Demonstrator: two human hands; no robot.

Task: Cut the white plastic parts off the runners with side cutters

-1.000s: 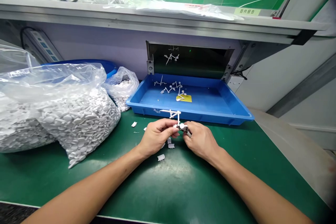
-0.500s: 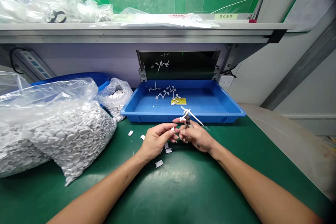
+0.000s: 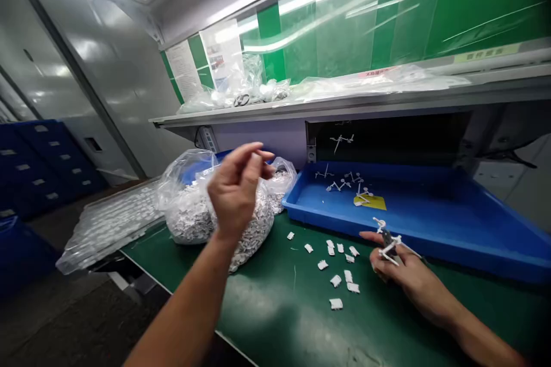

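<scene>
My left hand (image 3: 237, 186) is raised in front of the bags of white parts, its thumb and fingers pinched together. Whatever they hold, if anything, is too small or hidden to make out. At the front edge of the blue tray (image 3: 430, 252), my right hand (image 3: 404, 272) is closed around a pair of nippers (image 3: 387, 237), with only the dark jaws showing. A branching white plastic sprue (image 3: 391, 249) is held against the nippers in the same hand. Several small white plastic pieces (image 3: 336, 281) lie scattered on the green table between my hands.
Clear bags of white parts (image 3: 189, 218) stand at the left, beside a smaller bag (image 3: 279, 180). More sprues (image 3: 338, 184) lie in the tray near a yellow label (image 3: 370, 201). A shelf (image 3: 344, 104) runs above. Bagged sheets (image 3: 116, 218) lie at far left.
My view has swung left. My left hand has left the right hand and risen toward the bags; the white piece at its fingertips no longer shows. The right hand still holds nippers and sprue.
</scene>
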